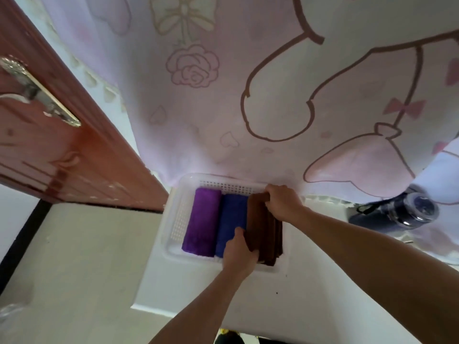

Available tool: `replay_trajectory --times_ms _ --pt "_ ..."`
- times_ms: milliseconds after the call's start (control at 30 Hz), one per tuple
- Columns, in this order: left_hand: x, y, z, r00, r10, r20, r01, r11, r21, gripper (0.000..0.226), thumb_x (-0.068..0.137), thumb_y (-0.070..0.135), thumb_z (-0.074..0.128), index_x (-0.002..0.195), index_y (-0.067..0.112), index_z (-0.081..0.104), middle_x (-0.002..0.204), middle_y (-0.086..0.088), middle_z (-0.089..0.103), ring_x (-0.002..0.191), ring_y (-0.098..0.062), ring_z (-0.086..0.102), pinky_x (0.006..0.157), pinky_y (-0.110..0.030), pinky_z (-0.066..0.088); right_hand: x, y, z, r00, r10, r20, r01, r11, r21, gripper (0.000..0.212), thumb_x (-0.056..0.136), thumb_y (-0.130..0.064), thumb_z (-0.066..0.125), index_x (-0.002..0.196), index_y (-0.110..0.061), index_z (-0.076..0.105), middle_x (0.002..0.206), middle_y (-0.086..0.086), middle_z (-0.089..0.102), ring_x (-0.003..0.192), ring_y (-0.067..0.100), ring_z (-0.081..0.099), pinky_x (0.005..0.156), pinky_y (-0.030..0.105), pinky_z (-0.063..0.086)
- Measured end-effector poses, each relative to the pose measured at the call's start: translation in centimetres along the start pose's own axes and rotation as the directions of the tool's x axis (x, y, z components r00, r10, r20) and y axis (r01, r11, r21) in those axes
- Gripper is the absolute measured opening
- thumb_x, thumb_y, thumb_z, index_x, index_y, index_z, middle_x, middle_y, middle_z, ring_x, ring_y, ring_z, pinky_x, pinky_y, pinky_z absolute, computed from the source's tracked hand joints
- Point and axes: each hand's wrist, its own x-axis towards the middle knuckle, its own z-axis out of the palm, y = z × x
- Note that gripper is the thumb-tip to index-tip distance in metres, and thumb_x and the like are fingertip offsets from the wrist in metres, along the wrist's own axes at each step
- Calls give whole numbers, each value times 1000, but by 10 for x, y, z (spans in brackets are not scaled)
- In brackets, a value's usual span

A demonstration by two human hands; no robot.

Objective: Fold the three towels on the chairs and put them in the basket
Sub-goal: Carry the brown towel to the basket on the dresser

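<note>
Both hands on the brown towel (264, 232): left hand (239, 249) grips its near end, right hand (283, 199) curls over its far end. It sits at the right of the white basket (176, 219), touching the blue towel (232, 217); purple towel (201, 219) at left. Basket on white counter (188, 289), dark bottle (402, 212) to its right

From where I stood, no word, label, brand or number could be read. The pale pink cloth (223, 115) carried only drawn pictures: a rose (192, 65), a bow (182, 14) and small hearts. The dark bottle (397, 212) was too blurred to show any mark.
</note>
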Motion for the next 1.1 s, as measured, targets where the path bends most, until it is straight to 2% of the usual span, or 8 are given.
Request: replay_trajectory --times_ms 167,267,333,533,700,900,1000,1100 --pt "-8 -2 7 968 205 -143 -138 914 381 46 78 27 70 118 23 47 109 1 51 99 -19 53 78 -34 51 6 4 -7 974 -227 15 216 903 -373 25 90 -19 55 115 -16 56 112 7 62 102 28 61 70 32 42" --pt "-14 -5 10 818 565 -105 -443 737 511 26 75 23 70 100 23 62 92 2 54 78 -16 53 63 -30 52 2 13 -11 905 -417 -87 334 820 -465 29 71 -21 77 97 -16 66 99 9 62 95 30 60 65 35 50" --pt "-15 -12 13 757 653 9 -540 618 571 17 86 31 54 96 25 65 90 3 55 78 -16 53 65 -33 51 0 20 -9 858 -508 -71 429 787 -444 30 63 -15 80 91 -15 69 91 10 61 85 30 60 59 36 51" --pt "-17 -13 16 892 397 217 -435 620 653 61 90 55 10 125 31 54 117 5 47 105 -15 43 91 -33 38 3 32 10 857 -508 89 497 768 -404 33 92 -13 47 121 -18 62 119 10 55 113 30 50 89 37 36" --pt "-17 -8 8 883 399 247 -461 644 611 40 98 48 31 121 29 58 113 5 50 101 -14 45 90 -32 39 -2 29 9 857 -500 122 498 744 -446 36 92 -13 44 124 -18 60 122 9 56 115 29 51 95 36 35" --pt "-17 -37 -46 821 565 -81 -381 649 659 22 85 19 56 104 17 67 100 -3 61 87 -22 58 70 -33 49 -23 25 2 882 -454 123 467 813 -347 38 92 -19 50 130 -20 56 124 7 57 113 27 54 96 37 39" --pt "-8 -63 -90 860 442 -254 -148 693 705 45 73 12 72 117 10 62 122 -20 59 99 -37 61 72 -42 54 -58 4 2 878 -478 31 468 843 -266 32 99 -29 42 125 -20 59 118 4 58 105 23 55 91 36 44" --pt "-2 -87 -118 944 227 -240 16 694 720 65 90 26 58 148 12 30 151 -20 29 125 -35 46 92 -42 46 -92 -21 18 885 -447 133 463 876 -138 35 100 -39 38 124 -21 57 113 2 58 102 20 56 87 36 48"
